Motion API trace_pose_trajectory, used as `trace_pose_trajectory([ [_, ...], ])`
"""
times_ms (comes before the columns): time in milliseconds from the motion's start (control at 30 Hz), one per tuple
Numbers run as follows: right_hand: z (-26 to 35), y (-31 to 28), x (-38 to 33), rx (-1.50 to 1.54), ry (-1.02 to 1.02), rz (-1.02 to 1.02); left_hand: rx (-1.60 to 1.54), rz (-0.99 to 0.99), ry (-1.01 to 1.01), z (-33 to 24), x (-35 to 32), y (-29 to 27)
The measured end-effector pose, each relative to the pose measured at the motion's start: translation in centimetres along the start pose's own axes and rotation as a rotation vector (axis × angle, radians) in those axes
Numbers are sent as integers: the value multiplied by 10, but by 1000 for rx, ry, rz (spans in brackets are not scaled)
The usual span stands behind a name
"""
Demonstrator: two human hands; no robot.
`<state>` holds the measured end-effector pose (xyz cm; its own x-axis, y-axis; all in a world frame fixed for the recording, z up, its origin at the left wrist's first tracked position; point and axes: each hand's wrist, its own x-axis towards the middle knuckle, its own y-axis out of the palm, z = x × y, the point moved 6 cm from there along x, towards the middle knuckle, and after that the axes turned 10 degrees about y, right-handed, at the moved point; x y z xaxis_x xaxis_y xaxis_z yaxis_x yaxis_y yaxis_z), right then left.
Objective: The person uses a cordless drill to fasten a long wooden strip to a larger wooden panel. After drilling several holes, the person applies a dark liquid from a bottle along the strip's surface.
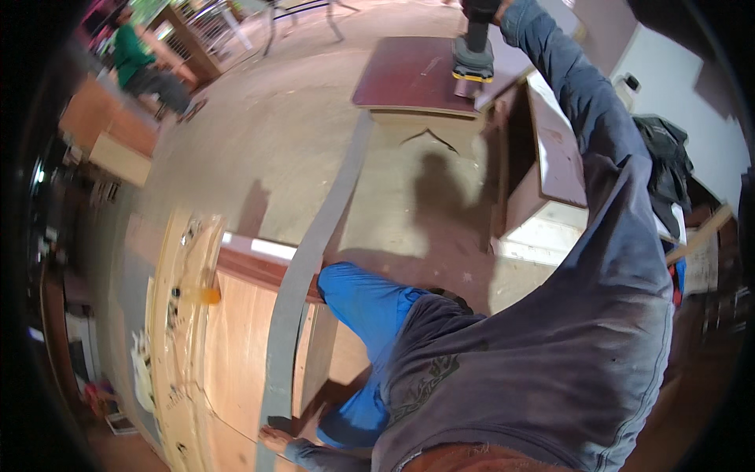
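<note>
My left hand (275, 438) is low in the view, its fingers closed on a long grey strip (295, 295) near the strip's lower end. The strip crosses the light wooden cabinet (244, 330) beside my blue-trousered leg. Its far end reaches the near edge of a dark red panel (401, 75). My right arm is stretched far forward. At the top edge, my partly cut-off right hand (500, 11) grips a dark power tool with yellow trim (473, 57), which is over the panel's right side; the exact kind of tool is unclear.
An open cabinet carcass (543, 149) stands right of the panel. Long wrapped boards (181, 330) lie at the left, with an orange bottle (200, 296) on them. A person in green (141, 63) sits at the far left. A black bag (664, 161) hangs at the right.
</note>
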<state>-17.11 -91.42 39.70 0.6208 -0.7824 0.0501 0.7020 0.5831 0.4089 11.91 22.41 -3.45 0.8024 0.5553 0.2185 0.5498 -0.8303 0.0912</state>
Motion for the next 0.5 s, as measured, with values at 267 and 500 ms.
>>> trace_pose_trajectory([
  [267, -119, -57, 180, 143, 90, -32, 869, 301, 232, -58, -91, -41],
  [500, -143, -75, 298, -377, 90, -83, 984, 427, 135, -115, -122, 26],
])
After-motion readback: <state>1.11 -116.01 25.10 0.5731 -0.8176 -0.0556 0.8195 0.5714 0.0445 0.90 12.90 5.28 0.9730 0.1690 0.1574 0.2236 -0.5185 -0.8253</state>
